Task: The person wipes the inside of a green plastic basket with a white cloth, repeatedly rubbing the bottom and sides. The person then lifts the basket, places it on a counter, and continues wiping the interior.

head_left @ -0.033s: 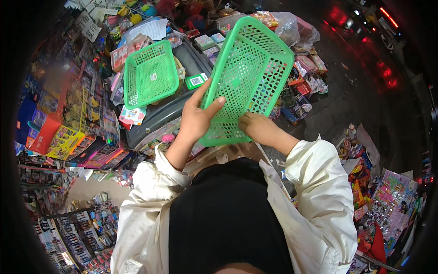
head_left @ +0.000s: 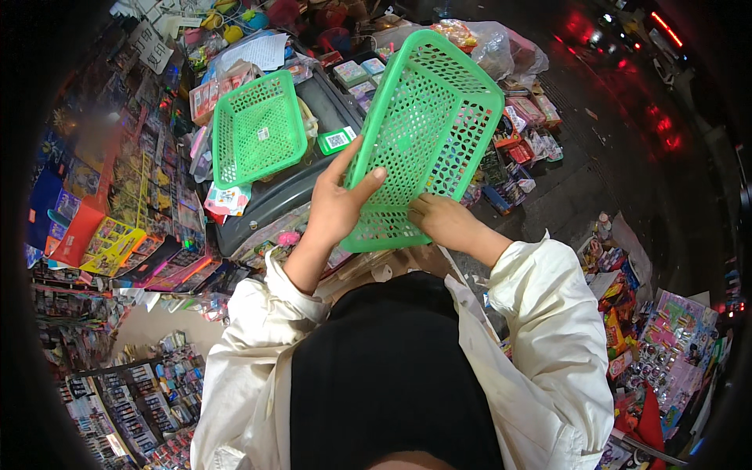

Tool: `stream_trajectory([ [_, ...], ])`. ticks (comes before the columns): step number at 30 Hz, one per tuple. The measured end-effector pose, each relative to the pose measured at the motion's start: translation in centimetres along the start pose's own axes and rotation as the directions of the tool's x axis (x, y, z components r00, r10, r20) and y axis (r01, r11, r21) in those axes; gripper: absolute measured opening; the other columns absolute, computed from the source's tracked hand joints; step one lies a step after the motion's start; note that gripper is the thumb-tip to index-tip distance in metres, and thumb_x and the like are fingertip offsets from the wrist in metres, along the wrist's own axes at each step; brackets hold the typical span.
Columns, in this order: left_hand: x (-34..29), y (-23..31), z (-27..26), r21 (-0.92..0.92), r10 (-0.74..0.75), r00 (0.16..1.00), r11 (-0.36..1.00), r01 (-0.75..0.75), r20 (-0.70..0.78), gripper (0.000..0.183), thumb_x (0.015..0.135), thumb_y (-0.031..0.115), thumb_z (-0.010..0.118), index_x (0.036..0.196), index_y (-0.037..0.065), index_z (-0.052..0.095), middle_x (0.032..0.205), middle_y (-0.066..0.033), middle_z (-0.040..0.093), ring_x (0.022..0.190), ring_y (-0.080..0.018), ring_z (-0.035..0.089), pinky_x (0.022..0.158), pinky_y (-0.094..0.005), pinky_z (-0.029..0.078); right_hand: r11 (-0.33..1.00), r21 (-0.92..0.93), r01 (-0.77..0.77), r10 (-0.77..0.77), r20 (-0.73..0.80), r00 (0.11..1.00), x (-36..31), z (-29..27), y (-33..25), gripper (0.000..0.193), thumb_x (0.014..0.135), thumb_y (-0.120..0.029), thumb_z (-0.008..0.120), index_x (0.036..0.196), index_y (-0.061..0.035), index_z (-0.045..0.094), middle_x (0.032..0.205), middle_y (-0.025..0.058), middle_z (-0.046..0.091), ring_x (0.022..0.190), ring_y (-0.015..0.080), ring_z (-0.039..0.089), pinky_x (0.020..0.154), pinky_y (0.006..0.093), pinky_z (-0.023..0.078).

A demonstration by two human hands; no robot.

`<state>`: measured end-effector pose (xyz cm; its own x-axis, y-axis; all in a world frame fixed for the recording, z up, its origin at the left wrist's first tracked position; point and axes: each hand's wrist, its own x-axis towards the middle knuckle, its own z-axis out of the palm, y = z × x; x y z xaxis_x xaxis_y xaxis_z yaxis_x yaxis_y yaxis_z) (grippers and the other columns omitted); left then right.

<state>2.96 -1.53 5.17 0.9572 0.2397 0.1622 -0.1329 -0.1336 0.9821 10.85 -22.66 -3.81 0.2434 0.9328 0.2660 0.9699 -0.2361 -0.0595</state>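
Note:
A green plastic basket (head_left: 403,129) with a perforated floor and walls is tilted up in front of me, its open side toward me. Nothing lies in it. My left hand (head_left: 338,200) grips its left wall, thumb over the rim and fingers along the outside. My right hand (head_left: 453,225) is closed at the near end of the basket, fingertips bent together against the inner wall; whether they pinch anything small is hidden. Left of it, a second, shallower green basket (head_left: 252,129) with a small white label on its floor rests on a dark case.
The dark case (head_left: 270,200) carries a green card (head_left: 337,140) with a square code. Small boxes (head_left: 351,73) and a clear plastic bag (head_left: 501,51) sit beyond. Packed shelves (head_left: 149,407) line the left; colourful packets (head_left: 619,321) lie at right beside dark ground (head_left: 583,176).

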Motion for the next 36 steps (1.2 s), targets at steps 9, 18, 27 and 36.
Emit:
stream_trajectory([
  [9,0.4,0.5,-0.4,-0.021,-0.078,0.995,0.997,0.079,0.062,0.065,0.089,0.017,0.073,0.144,-0.002,0.043,0.126,-0.011,0.061,0.111,-0.0151,0.057,0.098,-0.0304,0.044,0.994,-0.111,-0.021,0.014,-0.064,0.998,1.2,2.2,0.2,0.004,0.071,-0.012,0.06,0.072,-0.0091,0.058,0.076,0.0056,0.053,0.078,0.0226,0.057,0.064,0.0343,0.051],
  [18,1.2,-2.0,-2.5,-0.197,-0.269,0.963,0.945,0.261,-0.014,0.035,0.093,0.026,0.067,0.119,0.003,0.061,0.093,0.0023,0.06,0.085,-0.0071,0.053,0.076,-0.0233,0.044,-0.054,0.988,-0.144,0.606,0.147,0.781,2.4,-3.6,0.1,0.015,0.094,-0.007,0.063,0.108,-0.003,0.065,0.105,0.0055,0.07,0.093,0.0125,0.065,0.082,0.0263,0.051],
  [27,0.3,-2.6,-1.1,-0.386,-0.307,0.949,0.868,0.311,0.074,0.032,0.095,0.024,0.065,0.12,0.004,0.059,0.097,-0.0017,0.063,0.085,-0.0102,0.058,0.074,-0.0267,0.05,-0.183,0.982,0.039,0.584,0.076,0.808,4.3,-2.7,-0.5,0.024,0.095,-0.002,0.059,0.119,-0.0047,0.054,0.098,0.0032,0.067,0.083,0.0067,0.06,0.076,0.0216,0.046],
  [36,-0.4,-2.5,-0.7,-0.412,-0.284,0.958,0.87,0.272,0.034,0.032,0.098,0.024,0.059,0.124,0.005,0.057,0.106,-0.0038,0.065,0.091,-0.0128,0.062,0.08,-0.0292,0.051,0.781,0.501,-0.372,0.611,-0.494,0.618,5.9,0.5,0.3,0.014,0.083,-0.006,0.073,0.096,-0.0062,0.07,0.086,0.0066,0.063,0.07,0.0187,0.062,0.06,0.0294,0.048],
])
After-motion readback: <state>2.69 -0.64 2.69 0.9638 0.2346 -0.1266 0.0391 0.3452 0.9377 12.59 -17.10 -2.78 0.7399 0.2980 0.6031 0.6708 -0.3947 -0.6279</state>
